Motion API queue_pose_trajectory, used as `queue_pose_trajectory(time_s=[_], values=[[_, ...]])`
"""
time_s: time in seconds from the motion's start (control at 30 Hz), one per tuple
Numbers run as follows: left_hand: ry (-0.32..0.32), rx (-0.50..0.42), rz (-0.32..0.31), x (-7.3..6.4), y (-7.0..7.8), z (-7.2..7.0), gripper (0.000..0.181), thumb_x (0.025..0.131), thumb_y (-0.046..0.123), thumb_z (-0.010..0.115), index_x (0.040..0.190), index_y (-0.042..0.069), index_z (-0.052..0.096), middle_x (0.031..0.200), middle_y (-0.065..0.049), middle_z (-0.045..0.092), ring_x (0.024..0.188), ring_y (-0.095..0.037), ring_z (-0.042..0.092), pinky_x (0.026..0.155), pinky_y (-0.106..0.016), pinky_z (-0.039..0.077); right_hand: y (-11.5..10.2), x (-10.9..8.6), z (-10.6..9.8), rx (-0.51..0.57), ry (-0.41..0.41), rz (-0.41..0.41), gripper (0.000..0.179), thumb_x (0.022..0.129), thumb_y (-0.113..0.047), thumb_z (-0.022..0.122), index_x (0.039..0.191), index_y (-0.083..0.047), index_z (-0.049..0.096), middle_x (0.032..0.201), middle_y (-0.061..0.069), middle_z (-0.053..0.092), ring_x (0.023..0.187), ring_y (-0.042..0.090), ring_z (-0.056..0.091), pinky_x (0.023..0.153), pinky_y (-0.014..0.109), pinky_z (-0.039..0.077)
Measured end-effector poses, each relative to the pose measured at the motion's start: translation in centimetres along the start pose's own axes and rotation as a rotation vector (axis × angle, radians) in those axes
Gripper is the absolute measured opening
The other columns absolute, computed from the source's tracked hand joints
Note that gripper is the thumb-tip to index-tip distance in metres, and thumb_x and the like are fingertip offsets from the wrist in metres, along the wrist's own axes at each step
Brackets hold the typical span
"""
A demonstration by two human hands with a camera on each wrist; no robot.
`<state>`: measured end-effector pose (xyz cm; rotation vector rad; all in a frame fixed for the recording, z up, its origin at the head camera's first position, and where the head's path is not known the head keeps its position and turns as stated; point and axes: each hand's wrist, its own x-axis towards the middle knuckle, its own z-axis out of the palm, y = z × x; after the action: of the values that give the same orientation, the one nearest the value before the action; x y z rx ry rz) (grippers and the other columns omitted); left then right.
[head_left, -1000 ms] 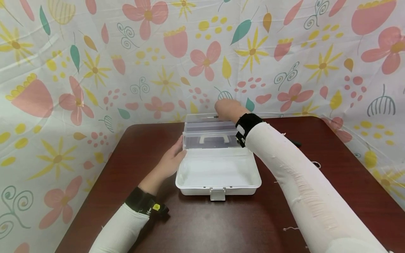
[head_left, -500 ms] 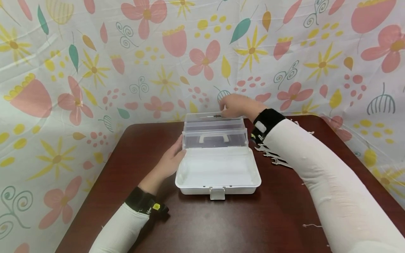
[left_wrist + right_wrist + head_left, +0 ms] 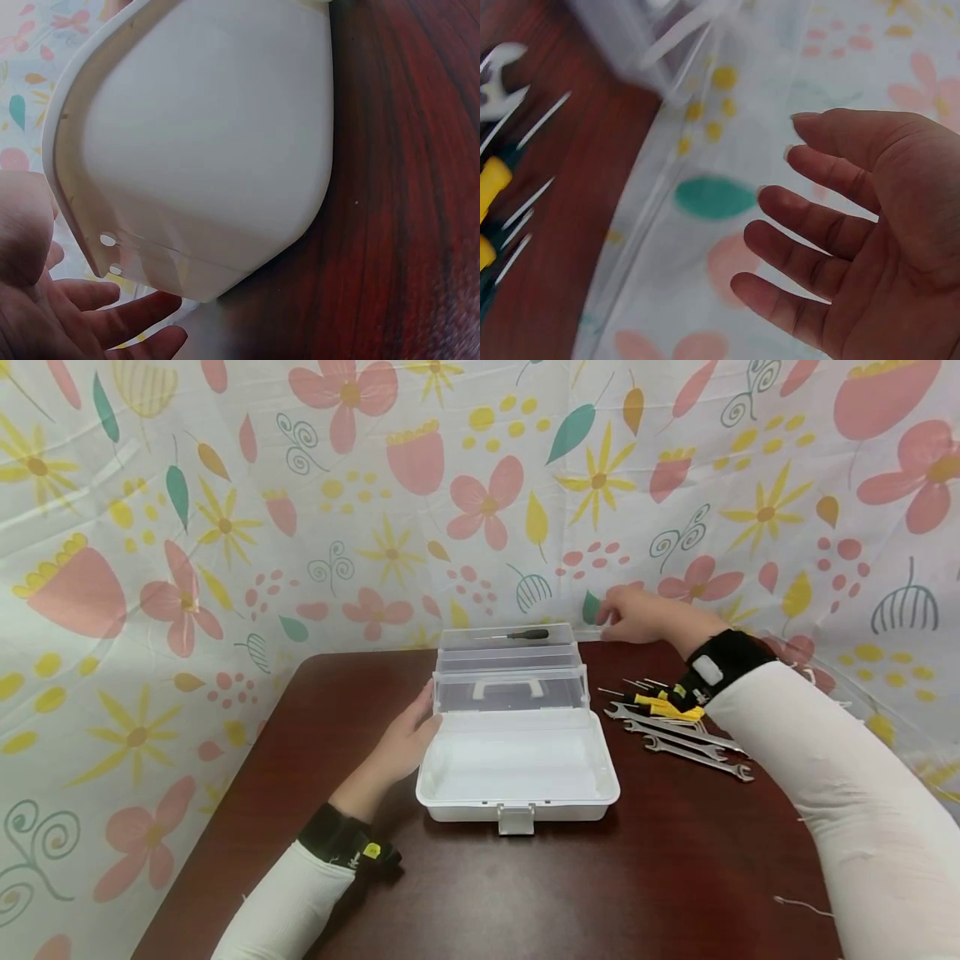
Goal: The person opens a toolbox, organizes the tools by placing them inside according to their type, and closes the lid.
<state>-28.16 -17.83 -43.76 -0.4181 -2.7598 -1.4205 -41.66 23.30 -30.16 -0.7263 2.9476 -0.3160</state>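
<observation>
A white toolbox (image 3: 517,810) stands with its clear lid (image 3: 510,693) and trays folded back. My left hand (image 3: 397,739) holds its rear left corner, thumb along the rim. In the left wrist view, the fingers (image 3: 127,319) curve behind the toolbox's end wall (image 3: 202,120). On the rearmost clear tray lies a screwdriver with a dark handle (image 3: 528,634). My right hand (image 3: 637,614) hovers beyond the back right of the toolbox, fingers spread and nothing in them. The right wrist view shows its bare palm (image 3: 885,262) and loosely bent fingers.
Several wrenches (image 3: 675,739) lie on the dark wood table (image 3: 510,893) right of the toolbox. Behind them sit yellow and black screwdrivers (image 3: 667,706), partly covered by the right wrist strap. A floral curtain (image 3: 300,510) hangs along the table's back edge.
My right hand has let go of the screwdriver on the rear tray and moved right. Wrenches and screwdrivers have come into view from behind the arm. The left hand has stayed put.
</observation>
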Motion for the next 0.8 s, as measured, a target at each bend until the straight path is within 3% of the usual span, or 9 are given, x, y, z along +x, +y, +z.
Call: queue_pose_trajectory(time_s=[0.23, 0.37, 0.6, 0.67, 0.8], values=[[-0.001, -0.010, -0.002, 0.0, 0.0, 0.0, 0.067, 0.109, 0.033, 0.047, 0.166, 0.032, 0.013, 0.170, -0.001, 0.030, 0.159, -0.025, 0.024, 0.128, -0.056, 0.020, 5.5, -2.6, 1.1, 0.036, -0.037, 0.066, 0.031, 0.090, -0.017, 0.073, 0.116, 0.001, 0.071, 0.115, 0.023, 0.072, 0.104, 0.037, 0.067, 0.090, 0.054, 0.055], [0.002, -0.006, 0.004, 0.1, 0.0, -0.1, 0.067, 0.109, 0.032, 0.047, 0.166, 0.031, 0.013, 0.170, 0.001, 0.029, 0.159, -0.024, 0.023, 0.128, -0.055, 0.020, 7.9, -4.0, 2.4, 0.059, -0.067, 0.111, 0.031, 0.090, -0.017, 0.075, 0.115, 0.001, 0.071, 0.113, 0.021, 0.072, 0.099, 0.035, 0.067, 0.086, 0.052, 0.055], [0.008, 0.010, 0.012, 0.1, 0.0, -0.1, 0.067, 0.108, 0.033, 0.048, 0.167, 0.026, 0.016, 0.169, -0.004, 0.033, 0.158, -0.025, 0.027, 0.128, -0.054, 0.022, 10.8, -5.8, 5.1, 0.188, -0.179, 0.200, 0.034, 0.094, -0.017, 0.070, 0.122, 0.003, 0.067, 0.121, 0.024, 0.066, 0.104, 0.035, 0.064, 0.083, 0.050, 0.057], [0.007, 0.007, 0.017, 0.1, 0.0, -0.1, 0.067, 0.108, 0.033, 0.048, 0.167, 0.025, 0.015, 0.169, -0.004, 0.033, 0.158, -0.026, 0.027, 0.128, -0.054, 0.022, 11.3, -5.9, 5.7, 0.270, -0.222, 0.242, 0.032, 0.096, -0.015, 0.066, 0.123, 0.002, 0.066, 0.123, 0.024, 0.063, 0.104, 0.035, 0.062, 0.082, 0.049, 0.058], [0.004, -0.009, 0.013, 0.0, 0.0, -0.1, 0.067, 0.108, 0.034, 0.048, 0.167, 0.027, 0.015, 0.169, -0.003, 0.033, 0.158, -0.025, 0.026, 0.128, -0.054, 0.021, 11.7, -6.2, 6.8, 0.305, -0.225, 0.270, 0.025, 0.096, -0.012, 0.064, 0.117, 0.001, 0.068, 0.112, 0.019, 0.065, 0.089, 0.029, 0.061, 0.072, 0.042, 0.055]])
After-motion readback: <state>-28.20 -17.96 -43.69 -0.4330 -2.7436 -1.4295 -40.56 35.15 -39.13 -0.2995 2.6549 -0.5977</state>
